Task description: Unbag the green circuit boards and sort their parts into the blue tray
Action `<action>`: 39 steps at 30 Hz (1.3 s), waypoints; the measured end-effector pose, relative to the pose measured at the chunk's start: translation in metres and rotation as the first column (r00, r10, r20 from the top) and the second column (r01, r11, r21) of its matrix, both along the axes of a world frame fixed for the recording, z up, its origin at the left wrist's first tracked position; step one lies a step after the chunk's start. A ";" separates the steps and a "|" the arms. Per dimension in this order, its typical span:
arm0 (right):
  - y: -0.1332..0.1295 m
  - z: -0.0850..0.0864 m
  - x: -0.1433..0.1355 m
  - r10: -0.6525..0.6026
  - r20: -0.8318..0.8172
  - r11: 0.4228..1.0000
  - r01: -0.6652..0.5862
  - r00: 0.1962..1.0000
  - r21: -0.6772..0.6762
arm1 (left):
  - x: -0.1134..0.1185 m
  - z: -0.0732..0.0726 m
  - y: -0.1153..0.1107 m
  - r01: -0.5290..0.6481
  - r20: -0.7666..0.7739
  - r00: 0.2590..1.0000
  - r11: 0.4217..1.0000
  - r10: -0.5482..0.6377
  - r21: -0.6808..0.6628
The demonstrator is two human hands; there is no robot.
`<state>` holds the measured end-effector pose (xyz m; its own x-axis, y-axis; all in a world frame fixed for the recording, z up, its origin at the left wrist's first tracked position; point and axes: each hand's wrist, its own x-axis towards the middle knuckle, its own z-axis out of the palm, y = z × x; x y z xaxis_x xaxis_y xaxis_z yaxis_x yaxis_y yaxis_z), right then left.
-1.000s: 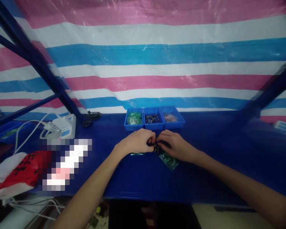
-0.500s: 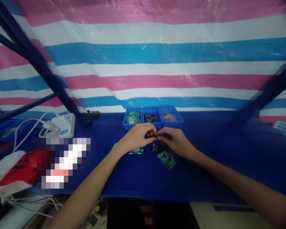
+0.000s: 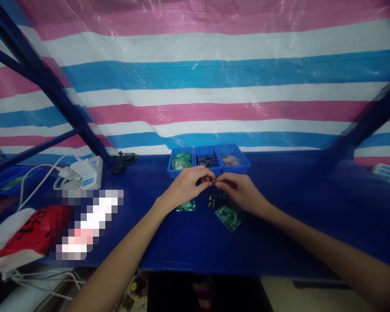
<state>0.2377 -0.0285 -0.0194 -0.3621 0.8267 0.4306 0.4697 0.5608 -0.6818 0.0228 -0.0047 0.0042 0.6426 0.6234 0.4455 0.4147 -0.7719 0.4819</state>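
Behind my left hand (image 3: 190, 184) and my right hand (image 3: 242, 190), three bins (image 3: 208, 170) stand side by side on the table (image 3: 182, 242). Before my hands lie two packets, one at the left (image 3: 186, 205), the other at the right (image 3: 228, 216), with screws (image 3: 212, 200) between them. The power strip (image 3: 92, 173) lies well to my left, behind a bag (image 3: 29, 236).

Looks smooth and shiny on the table (image 3: 188, 247). Looks like shiny plastic on the green packets (image 3: 228, 217) and wrinkly striped sheet (image 3: 214, 73).

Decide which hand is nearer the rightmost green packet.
Right. The right hand is just beyond the packet; the left hand is farther away, to its left.
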 end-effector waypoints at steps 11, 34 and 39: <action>0.003 -0.001 0.006 -0.047 0.044 0.984 0.038 0.998 0.174 | 0.003 -0.001 0.001 -0.028 0.036 0.999 0.994 0.033 -0.108; -0.002 -0.002 0.000 -0.020 -0.090 1.000 0.020 0.996 0.001 | 0.008 0.002 -0.008 -0.055 -0.019 0.998 0.998 0.055 -0.034; 0.000 -0.001 0.001 0.021 -0.131 0.995 -0.034 0.991 -0.098 | 0.006 -0.001 -0.006 -0.090 0.014 0.996 0.993 0.090 0.076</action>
